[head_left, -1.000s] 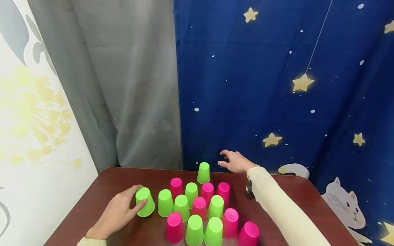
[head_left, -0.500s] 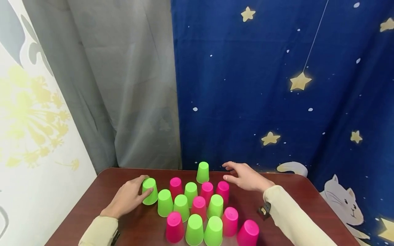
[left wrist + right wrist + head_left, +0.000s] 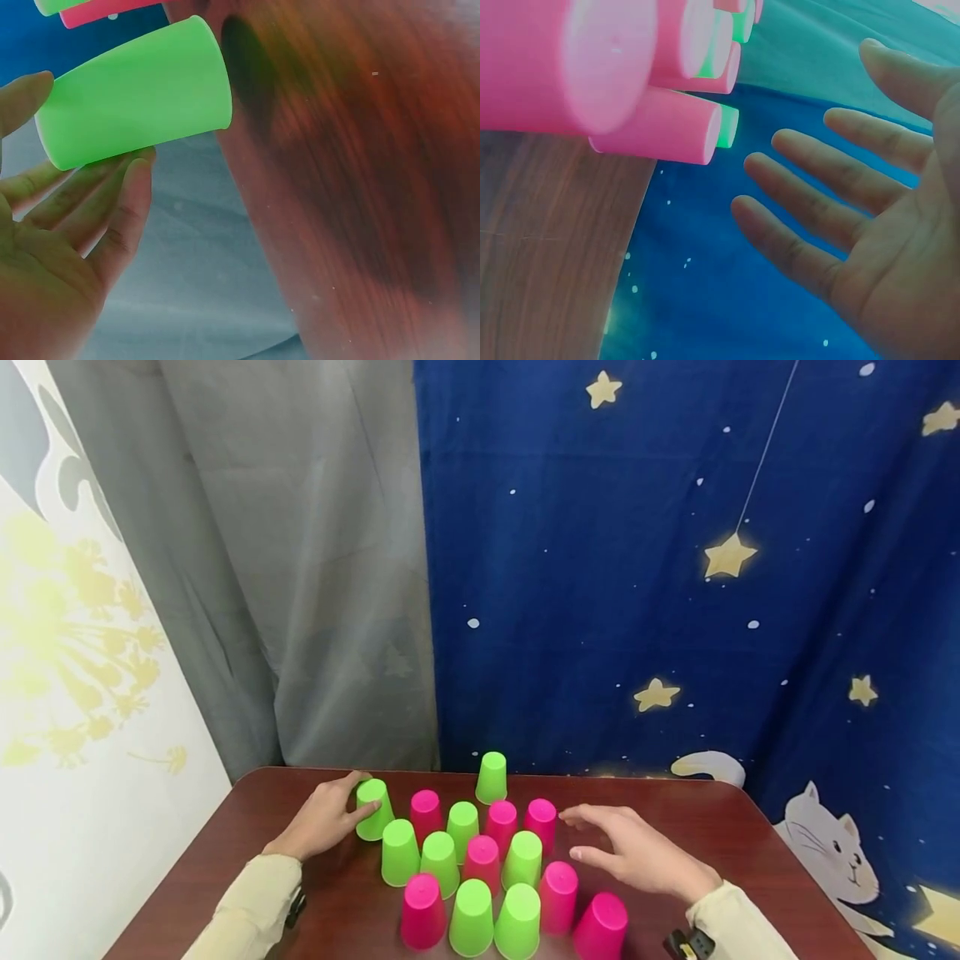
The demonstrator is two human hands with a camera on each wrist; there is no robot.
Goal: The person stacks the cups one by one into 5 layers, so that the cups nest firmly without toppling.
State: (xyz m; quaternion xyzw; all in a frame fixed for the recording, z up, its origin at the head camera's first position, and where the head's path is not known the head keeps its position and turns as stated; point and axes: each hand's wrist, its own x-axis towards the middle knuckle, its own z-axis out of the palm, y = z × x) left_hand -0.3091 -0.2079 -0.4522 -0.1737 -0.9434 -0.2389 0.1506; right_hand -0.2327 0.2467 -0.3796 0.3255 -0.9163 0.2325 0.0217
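My left hand (image 3: 324,817) grips an upside-down green cup (image 3: 374,810) between thumb and fingers, at the far left of the cup group. In the left wrist view, the cup (image 3: 139,94) has its wide rim toward the table, with a dark shadow beside it. My right hand (image 3: 637,852) holds nothing and hovers on the group's right side. Its fingertips are close to a pink cup (image 3: 541,824). The right wrist view shows this hand (image 3: 855,217) with spread fingers, apart from the pink cups (image 3: 660,124).
Several green and pink cups stand upside down in rows on the brown table (image 3: 330,910). One green cup (image 3: 492,778) stands alone at the back. Another pink cup (image 3: 602,927) is at the front right. Grey (image 3: 352,610) and blue curtains (image 3: 570,593) hang behind the table.
My left hand has carried the green cup toward the back and slightly right. My right hand has drawn back from near the rear green cup, toward me and to the right.
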